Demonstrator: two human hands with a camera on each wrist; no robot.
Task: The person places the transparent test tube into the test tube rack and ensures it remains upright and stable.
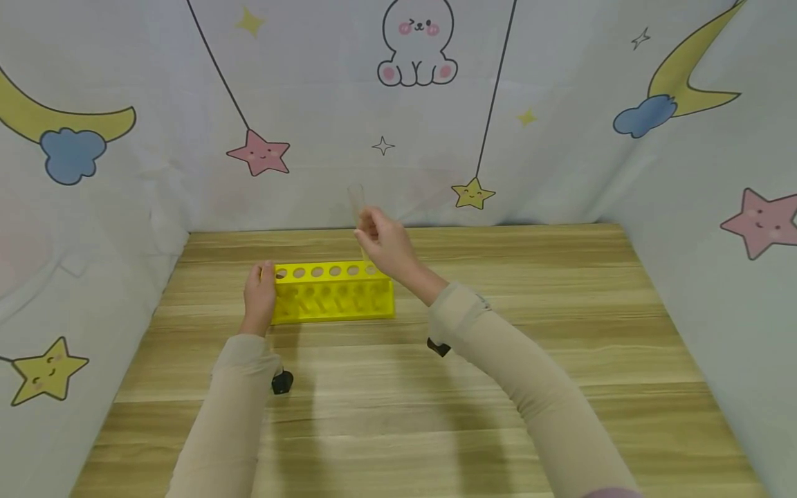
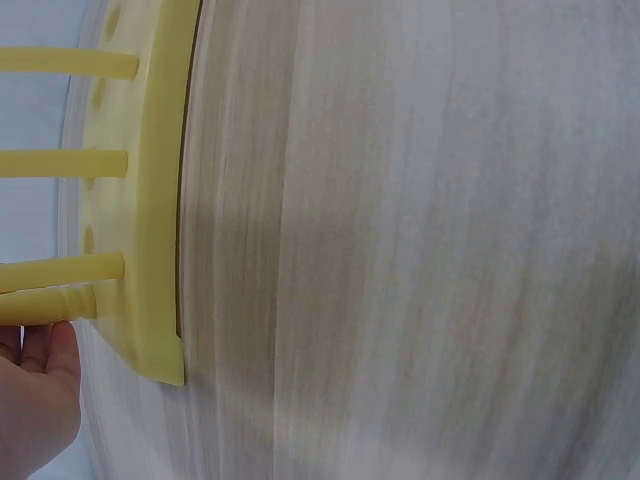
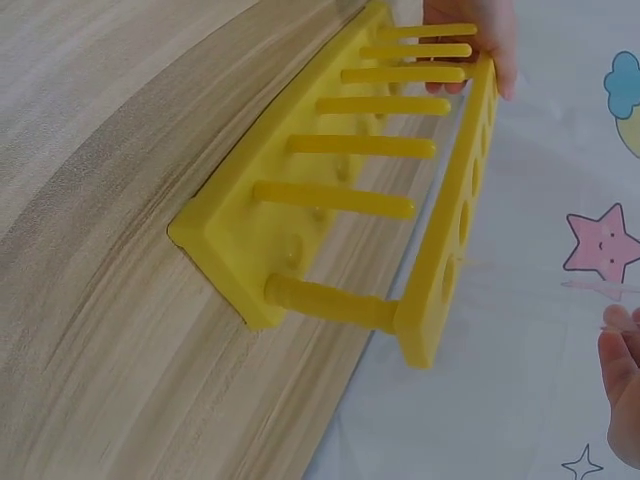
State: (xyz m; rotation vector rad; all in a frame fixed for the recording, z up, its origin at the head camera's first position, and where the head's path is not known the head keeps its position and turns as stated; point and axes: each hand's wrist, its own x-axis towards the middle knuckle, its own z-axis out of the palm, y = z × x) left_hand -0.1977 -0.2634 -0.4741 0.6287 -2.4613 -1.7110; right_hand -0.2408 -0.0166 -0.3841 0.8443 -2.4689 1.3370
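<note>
A yellow test tube rack [image 1: 333, 304] with a row of round holes and several pegs stands on the wooden table. My left hand [image 1: 259, 297] grips its left end; in the left wrist view that hand [image 2: 38, 400] has fingertips at the end post, and in the right wrist view it [image 3: 480, 40] is at the rack's far end. Above the rack's right end, my right hand [image 1: 389, 245] pinches a clear tube [image 1: 357, 197], upright and slightly tilted, its lower end near the rightmost hole. At the right wrist view's edge, fingers [image 3: 622, 370] hold the faint tube.
The wooden table [image 1: 373, 401] reaches to a white cloth backdrop [image 1: 324, 138] printed with stars, moons and a bear. Cloth also hangs at both sides. Small black pieces [image 1: 282, 382] show at both wrists.
</note>
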